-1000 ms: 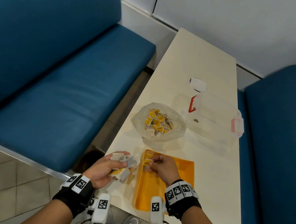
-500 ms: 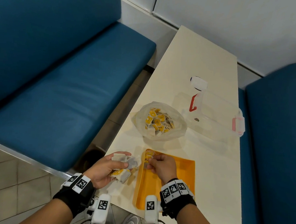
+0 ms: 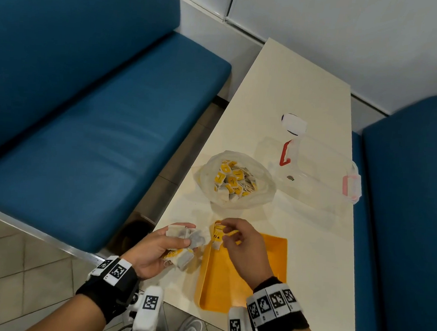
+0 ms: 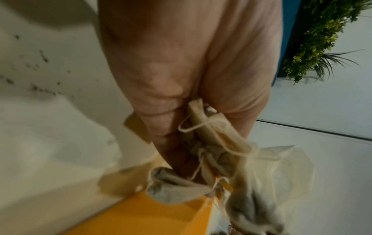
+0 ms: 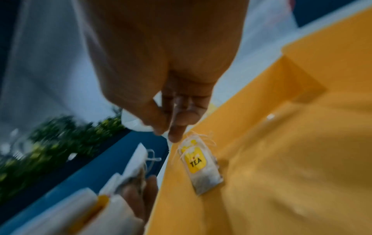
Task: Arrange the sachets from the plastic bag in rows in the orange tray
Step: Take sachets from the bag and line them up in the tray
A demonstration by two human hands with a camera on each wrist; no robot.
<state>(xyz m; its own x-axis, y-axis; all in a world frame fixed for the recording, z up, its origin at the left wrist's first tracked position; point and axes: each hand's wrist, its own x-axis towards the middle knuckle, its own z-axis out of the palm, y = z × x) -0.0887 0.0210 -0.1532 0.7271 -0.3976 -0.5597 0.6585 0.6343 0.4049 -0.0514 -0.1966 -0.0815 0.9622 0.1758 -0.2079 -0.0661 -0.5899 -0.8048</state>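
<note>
- Orange tray [image 3: 265, 256] lies at the near end of a cream table [image 3: 292, 93], and one sachet [image 5: 201, 167] with a yellow "TEA" label rests flat in its far left corner.
- Right hand [image 3: 243, 245] hovers over that corner, fingers bent, thumb and forefinger close together just above the sachet; whether they pinch its string cannot be told.
- Left hand [image 3: 155, 248], just left of the tray, has its fingers curled round a bunch of sachets [image 3: 183, 242] with loose strings.
- Clear plastic bag [image 3: 237, 179] lies open beyond the tray, with many more yellow-labelled sachets inside.
- Transparent lidded box [image 3: 321, 170] with red and pink clasps stands right of the bag.
- Blue benches flank the table.
</note>
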